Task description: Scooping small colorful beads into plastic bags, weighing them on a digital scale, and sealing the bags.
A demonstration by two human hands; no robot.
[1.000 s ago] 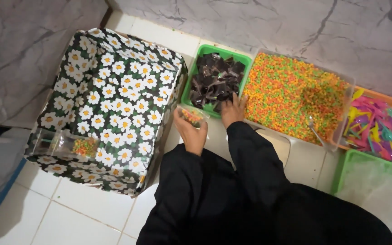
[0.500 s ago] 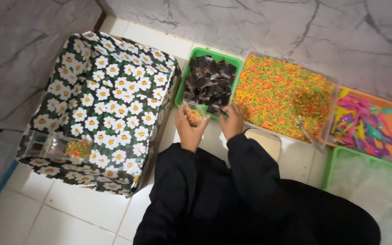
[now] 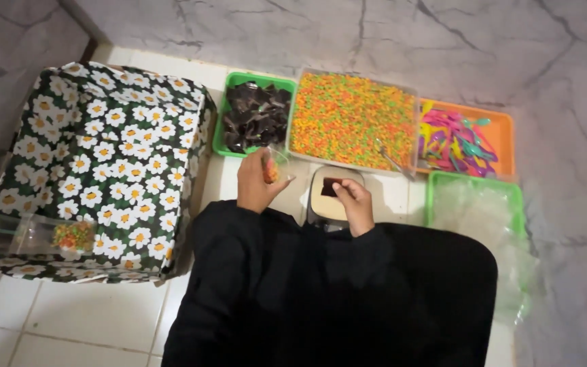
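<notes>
The left hand [image 3: 256, 182] grips a small clear cup [image 3: 274, 166] of coloured sweets at centre frame, tilted; they could spill onto the tiles. The right hand [image 3: 354, 200] pinches a dark piece [image 3: 331, 185] over the small scale [image 3: 326, 197].

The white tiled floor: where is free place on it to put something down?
Bare tile lies in front of the daisy-patterned box, beside the black sleeve. A narrow strip runs between box and green tray. Around the small scale and both hands it is crowded.
</notes>
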